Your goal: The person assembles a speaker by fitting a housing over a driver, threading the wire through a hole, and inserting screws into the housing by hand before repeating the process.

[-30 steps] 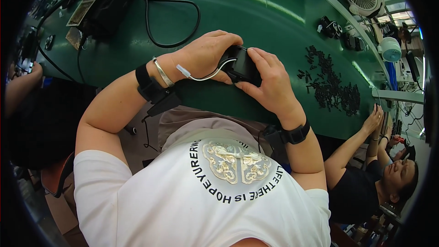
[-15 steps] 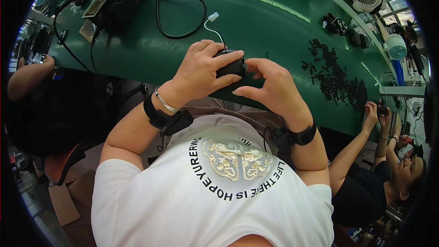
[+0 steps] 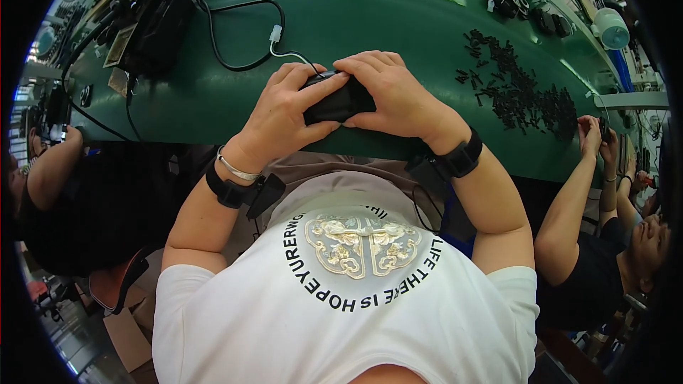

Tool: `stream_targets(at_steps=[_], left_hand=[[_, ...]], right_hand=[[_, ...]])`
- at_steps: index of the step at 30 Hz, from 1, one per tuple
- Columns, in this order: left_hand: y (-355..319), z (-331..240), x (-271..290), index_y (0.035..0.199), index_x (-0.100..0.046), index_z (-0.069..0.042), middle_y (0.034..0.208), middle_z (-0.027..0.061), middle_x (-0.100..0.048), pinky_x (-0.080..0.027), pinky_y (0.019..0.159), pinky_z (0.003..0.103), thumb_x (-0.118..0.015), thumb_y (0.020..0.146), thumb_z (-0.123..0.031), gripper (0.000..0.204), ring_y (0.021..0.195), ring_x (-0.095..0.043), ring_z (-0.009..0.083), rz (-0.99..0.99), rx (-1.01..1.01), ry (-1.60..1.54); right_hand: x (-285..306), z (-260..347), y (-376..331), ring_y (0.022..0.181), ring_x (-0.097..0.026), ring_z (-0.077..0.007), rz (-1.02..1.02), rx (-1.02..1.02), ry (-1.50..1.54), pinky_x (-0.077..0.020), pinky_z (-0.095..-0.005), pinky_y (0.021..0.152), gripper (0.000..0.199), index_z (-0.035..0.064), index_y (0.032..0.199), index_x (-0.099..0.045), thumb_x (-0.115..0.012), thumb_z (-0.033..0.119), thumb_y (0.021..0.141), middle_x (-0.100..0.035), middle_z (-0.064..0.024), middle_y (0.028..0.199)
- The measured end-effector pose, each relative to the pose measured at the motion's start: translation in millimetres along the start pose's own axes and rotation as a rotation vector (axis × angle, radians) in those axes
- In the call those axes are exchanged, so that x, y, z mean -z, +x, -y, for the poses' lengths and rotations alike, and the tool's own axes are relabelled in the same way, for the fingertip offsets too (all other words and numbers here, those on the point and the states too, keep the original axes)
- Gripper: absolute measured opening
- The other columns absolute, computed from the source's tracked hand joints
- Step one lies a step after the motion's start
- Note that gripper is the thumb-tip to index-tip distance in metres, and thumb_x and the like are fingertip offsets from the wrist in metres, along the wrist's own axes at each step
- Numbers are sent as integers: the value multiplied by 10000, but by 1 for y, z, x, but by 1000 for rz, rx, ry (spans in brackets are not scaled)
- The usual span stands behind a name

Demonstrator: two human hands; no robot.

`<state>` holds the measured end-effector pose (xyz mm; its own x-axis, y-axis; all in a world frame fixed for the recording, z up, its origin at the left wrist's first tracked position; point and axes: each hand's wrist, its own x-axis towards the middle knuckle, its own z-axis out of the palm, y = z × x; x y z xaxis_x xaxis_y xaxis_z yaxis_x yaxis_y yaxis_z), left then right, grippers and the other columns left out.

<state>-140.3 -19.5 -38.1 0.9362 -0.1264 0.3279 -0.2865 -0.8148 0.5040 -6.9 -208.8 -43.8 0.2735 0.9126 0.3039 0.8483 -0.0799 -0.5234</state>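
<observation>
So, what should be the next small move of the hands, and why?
Perhaps press the black case gently from both sides: the left hand and right hand grip it from opposite sides, and the white connector sits beyond them, out of the way.

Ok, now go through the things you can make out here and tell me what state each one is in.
Left hand: closed on the casing's left side.
Right hand: closed on its right side.
Black casing: held between both hands.
White connector: plugged into nothing visible.
Black cable: looped on the green table.
Small black parts: loose, scattered and heaped.
</observation>
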Motion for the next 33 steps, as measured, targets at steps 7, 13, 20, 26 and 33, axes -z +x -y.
stream_targets(at_steps=[7,13,20,26,33], left_hand=[[-4,-3,-3,1266,-659,-140,1234,182,-575,-495,948,428,-836,658,-119,634,1105,-563,361,-67,-51,38],[-5,-2,-2,1251,-664,-137,1259,187,-569,-500,954,427,-842,668,-106,611,1109,-570,373,-57,17,-55],[9,-3,-8,1237,-669,-139,1309,198,-552,-498,964,426,-839,671,-82,594,1155,-562,378,-45,-10,-75],[5,1,-12,1213,-676,-141,1353,204,-532,-497,972,427,-842,664,-64,579,1183,-554,379,-66,1,-92],[6,1,-13,1186,-685,-152,1333,177,-526,-494,983,420,-850,646,-70,570,1198,-540,374,-65,26,-154]], right_hand=[[8,5,-11,1209,-538,-316,-102,-25,-82,-366,-443,1055,725,69,1322,-536,-842,216,682,-598,-120,1264],[83,-23,-61,883,-648,-266,-286,-445,-94,-515,-357,769,236,33,986,-698,-771,117,777,-682,-98,946],[72,-39,-91,776,-614,-273,-307,-446,-389,-500,-361,700,99,23,882,-686,-725,80,812,-635,-88,824],[66,-39,-86,793,-595,-289,-302,-399,-374,-487,-360,717,71,13,881,-649,-681,67,848,-608,-96,827],[66,1,-29,856,-582,-305,-165,-396,47,-476,-368,760,94,4,939,-598,-629,84,902,-589,-125,905]])
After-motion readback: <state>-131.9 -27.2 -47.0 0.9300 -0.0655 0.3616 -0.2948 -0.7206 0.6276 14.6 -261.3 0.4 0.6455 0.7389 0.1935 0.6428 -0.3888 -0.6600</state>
